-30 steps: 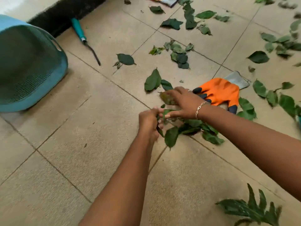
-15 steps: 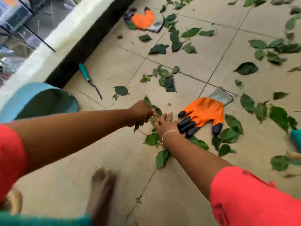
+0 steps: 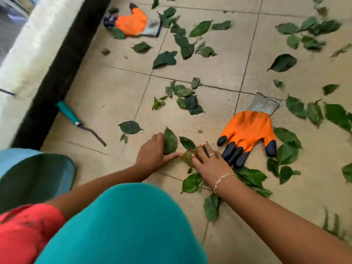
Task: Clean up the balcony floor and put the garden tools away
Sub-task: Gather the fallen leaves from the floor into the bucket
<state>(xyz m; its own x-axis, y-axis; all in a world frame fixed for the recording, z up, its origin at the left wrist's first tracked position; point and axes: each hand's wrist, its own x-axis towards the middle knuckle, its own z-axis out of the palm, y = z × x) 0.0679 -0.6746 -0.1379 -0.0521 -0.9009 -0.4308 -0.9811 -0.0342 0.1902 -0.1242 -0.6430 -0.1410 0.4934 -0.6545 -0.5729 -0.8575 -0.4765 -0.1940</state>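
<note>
Green leaves lie scattered over the beige tiled floor [image 3: 106,96]. My left hand [image 3: 152,152] grips a large green leaf [image 3: 170,142] between fingers and thumb, just above the floor. Right beside it, my right hand [image 3: 208,161] rests with spread fingers on a yellowish leaf [image 3: 187,158] and other leaves. An orange garden glove [image 3: 247,129] with black fingertips lies just right of my right hand. A second orange glove [image 3: 132,21] lies at the back by the wall. A teal-handled hand tool [image 3: 70,114] lies at the left, near the black skirting.
A blue plastic basket [image 3: 38,176] lies on its side at the lower left, mouth toward me. A wall with black skirting [image 3: 57,79] runs along the left. My teal-clad knee [image 3: 123,225] fills the foreground. More leaves [image 3: 283,62] cover the right side.
The view has dropped lower and closer to the floor. My left hand now holds one large leaf, and my right hand has spread flat over the leaves beside it.
</note>
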